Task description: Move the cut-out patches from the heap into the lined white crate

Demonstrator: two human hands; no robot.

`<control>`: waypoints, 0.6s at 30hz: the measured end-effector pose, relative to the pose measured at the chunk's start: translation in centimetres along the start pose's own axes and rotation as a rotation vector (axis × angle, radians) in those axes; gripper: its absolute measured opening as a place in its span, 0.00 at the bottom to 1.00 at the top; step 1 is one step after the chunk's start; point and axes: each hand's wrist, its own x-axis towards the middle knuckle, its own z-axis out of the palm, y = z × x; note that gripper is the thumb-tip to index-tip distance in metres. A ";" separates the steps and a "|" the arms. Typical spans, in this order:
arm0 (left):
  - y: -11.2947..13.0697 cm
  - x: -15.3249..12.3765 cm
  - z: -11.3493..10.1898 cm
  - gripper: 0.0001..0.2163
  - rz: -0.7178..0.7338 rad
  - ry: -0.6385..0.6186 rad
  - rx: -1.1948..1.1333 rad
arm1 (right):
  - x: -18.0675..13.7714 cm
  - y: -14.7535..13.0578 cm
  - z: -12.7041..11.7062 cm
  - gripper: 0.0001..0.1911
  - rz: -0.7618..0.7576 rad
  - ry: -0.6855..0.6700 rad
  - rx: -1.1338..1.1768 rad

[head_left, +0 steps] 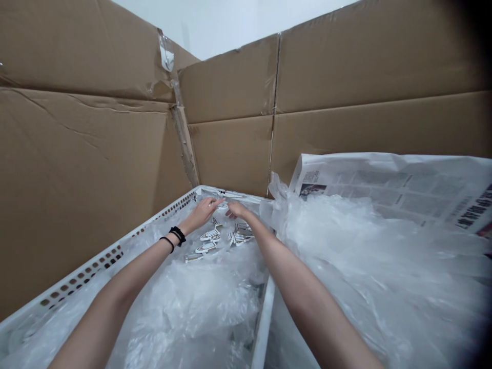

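Note:
My left hand (203, 212), with dark bands at the wrist, reaches to the far end of a white plastic crate (86, 270). Its index finger is stretched out over a small flat white piece with a dark printed pattern (222, 205); whether it grips the piece is unclear. Just across from it is my right hand (237, 209), fingers loosely bent and apart, partly hidden by the hand itself. Several similar white cut-out pieces (209, 234) lie below the hands on clear plastic film (196, 297), and others (240, 236) sit beneath my right wrist.
Tall cardboard walls (230, 154) close in the left and back. Right of the crate's side rim (263, 323) is a heap of crumpled clear plastic (346, 256). A newspaper sheet (369, 179) lies behind that heap against the cardboard.

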 end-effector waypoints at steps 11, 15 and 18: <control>2.6 1.4 5.7 0.20 -0.315 -0.176 0.034 | 0.5 -0.5 -2.4 0.15 0.195 0.332 0.217; 6.0 2.1 4.0 0.15 0.047 -0.275 -0.024 | 0.6 -0.7 -2.5 0.15 0.225 0.394 0.370; 8.0 2.2 4.3 0.18 0.195 -0.472 -0.027 | 0.5 -0.7 -2.6 0.14 0.249 0.405 0.466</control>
